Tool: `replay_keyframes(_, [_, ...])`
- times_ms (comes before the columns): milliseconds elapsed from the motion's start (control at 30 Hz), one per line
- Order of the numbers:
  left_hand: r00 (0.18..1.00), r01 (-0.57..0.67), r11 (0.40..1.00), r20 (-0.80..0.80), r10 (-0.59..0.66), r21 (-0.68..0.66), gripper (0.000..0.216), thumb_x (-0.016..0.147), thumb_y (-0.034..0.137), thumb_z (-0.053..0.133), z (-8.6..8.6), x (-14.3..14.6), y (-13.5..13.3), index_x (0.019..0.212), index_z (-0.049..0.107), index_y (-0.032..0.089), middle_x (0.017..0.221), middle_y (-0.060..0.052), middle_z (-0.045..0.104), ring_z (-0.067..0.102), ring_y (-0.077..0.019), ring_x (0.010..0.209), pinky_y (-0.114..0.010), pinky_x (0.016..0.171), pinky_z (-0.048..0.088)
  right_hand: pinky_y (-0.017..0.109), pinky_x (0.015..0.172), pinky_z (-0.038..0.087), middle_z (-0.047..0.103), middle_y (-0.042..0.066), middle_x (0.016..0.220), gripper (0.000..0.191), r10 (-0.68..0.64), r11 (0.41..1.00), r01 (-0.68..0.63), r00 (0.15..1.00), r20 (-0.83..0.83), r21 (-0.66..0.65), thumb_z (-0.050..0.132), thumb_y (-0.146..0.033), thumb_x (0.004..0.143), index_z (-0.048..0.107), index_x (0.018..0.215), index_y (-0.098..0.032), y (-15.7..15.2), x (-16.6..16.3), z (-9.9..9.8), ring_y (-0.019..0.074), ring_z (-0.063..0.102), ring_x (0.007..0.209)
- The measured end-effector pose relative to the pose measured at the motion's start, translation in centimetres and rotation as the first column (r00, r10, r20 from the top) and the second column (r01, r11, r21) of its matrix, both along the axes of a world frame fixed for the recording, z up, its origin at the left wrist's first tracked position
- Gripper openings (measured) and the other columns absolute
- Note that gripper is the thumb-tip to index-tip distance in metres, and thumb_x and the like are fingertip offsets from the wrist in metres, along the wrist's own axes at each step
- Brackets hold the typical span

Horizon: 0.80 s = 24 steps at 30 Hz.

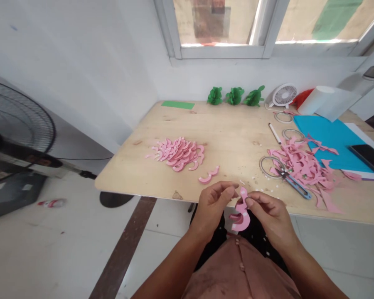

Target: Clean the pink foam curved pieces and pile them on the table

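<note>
A pink curvy paper cut-out (242, 220) with small white patches on its face hangs over my lap, just off the table's front edge. Another pink layer shows behind its lower part. My right hand (269, 211) pinches it at the upper right side between thumb and fingers. Close to its top left, my left hand (215, 203) has thumb and fingertips drawn together; whatever is between them is too small to make out. On the table just beyond my left hand lies a single pink cut-out (209, 175), and farther left a heap of similar pink cut-outs (180, 153).
Pink paper scraps (302, 162) pile on the right, with blue-handled snips (296, 185) and metal rings (269, 167) beside them. A pen (274, 133), blue sheet (333, 139) and phone (369, 160) lie beyond. Green paper shapes (235, 96) and a small fan (284, 95) line the wall.
</note>
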State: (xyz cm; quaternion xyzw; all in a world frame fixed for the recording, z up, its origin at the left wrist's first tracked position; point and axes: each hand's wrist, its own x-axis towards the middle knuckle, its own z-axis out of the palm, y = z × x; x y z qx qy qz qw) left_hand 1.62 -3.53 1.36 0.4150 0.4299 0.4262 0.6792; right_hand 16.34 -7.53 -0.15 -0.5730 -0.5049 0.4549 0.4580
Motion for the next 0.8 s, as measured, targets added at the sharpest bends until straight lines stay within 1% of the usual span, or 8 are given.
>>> replay_keyframes(100, [0.993,0.119,0.992,0.018,-0.118,-0.04,0.025,0.072,0.034,0.068,-0.6,-0.6,-0.7,0.086,0.07,0.013,0.08,-0.007,0.069,0.063,-0.017,0.07,-0.029,0.068,0.051,0.026,0.065,0.049,0.069,0.004,0.074,0.022,-0.03,0.999,0.029,0.999,0.024,0.023,0.057,-0.035,0.083,0.069,0.077,-0.018,0.0,0.1,-0.2,0.018,0.062,0.07])
replay_keyframes(133, [0.99,0.14,0.989,0.005,-0.139,-0.039,0.025,0.071,0.034,0.07,-0.8,-0.8,-0.8,0.086,0.07,0.013,0.08,-0.007,0.07,0.063,-0.0171,0.069,-0.03,0.068,0.052,0.026,0.064,0.049,0.068,0.004,0.073,0.022,-0.036,0.999,0.035,0.999,0.036,0.029,0.057,-0.035,0.083,0.069,0.076,-0.018,0.0,0.1,-0.2,0.0177,0.061,0.069])
replay_keyframes(233, [0.989,0.123,0.992,-0.083,-0.123,-0.007,0.023,0.068,0.032,0.072,-1.3,-1.1,-1.2,0.082,0.07,0.013,0.077,-0.007,0.07,0.065,-0.0176,0.068,-0.03,0.068,0.052,0.026,0.063,0.049,0.066,0.003,0.072,0.022,-0.032,0.999,0.03,0.999,0.044,0.035,0.057,-0.035,0.083,0.068,0.075,-0.018,0.0,0.0,-0.3,0.0179,0.061,0.069])
replay_keyframes(333, [0.984,0.131,0.991,-0.127,-0.127,0.025,0.021,0.071,0.031,0.071,-1.6,-1.2,-1.3,0.082,0.071,0.013,0.078,-0.008,0.071,0.066,-0.0192,0.072,-0.029,0.069,0.052,0.026,0.065,0.049,0.067,0.003,0.073,0.021,-0.02,0.999,0.019,0.999,0.03,0.041,0.056,-0.034,0.083,0.067,0.075,-0.018,0.0,0.0,-0.2,0.018,0.061,0.07])
replay_keyframes(567, [0.986,0.148,0.989,-0.075,-0.147,0.01,0.014,0.071,0.026,0.07,-1.7,-1.1,-1.0,0.077,0.07,0.013,0.074,-0.007,0.071,0.065,-0.0175,0.069,-0.028,0.069,0.05,0.026,0.064,0.048,0.065,0.003,0.07,0.022,0.011,0.999,-0.014,0.998,0.068,0.045,0.056,-0.035,0.084,0.067,0.074,-0.018,0.0,0.2,0.1,0.0174,0.06,0.068])
replay_keyframes(800, [0.984,0.157,0.987,-0.092,-0.154,0.022,0.015,0.071,0.028,0.069,-1.5,-1.2,-0.8,0.073,0.07,0.013,0.07,-0.007,0.07,0.064,-0.0179,0.068,-0.029,0.068,0.051,0.026,0.063,0.049,0.066,0.003,0.07,0.023,0.023,0.998,-0.025,0.998,0.053,0.05,0.056,-0.035,0.084,0.067,0.073,-0.018,0.1,0.0,0.1,0.0176,0.061,0.069])
